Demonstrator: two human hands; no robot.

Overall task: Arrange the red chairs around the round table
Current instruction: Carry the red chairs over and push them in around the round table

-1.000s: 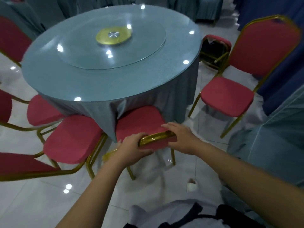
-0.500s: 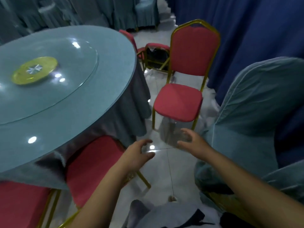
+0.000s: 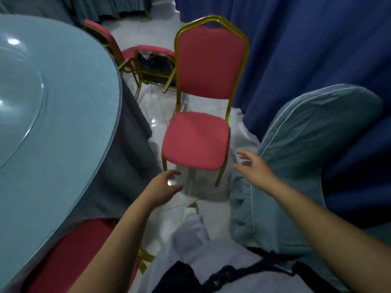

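Red chair standing at frame centre, gold-framed, facing the camera.
Left hand and right hand are hovering open and empty beside its seat.

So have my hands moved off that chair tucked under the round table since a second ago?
Yes. Both have let go: the left hand and right hand now reach, open, toward the freestanding red chair beside the blue curtain.
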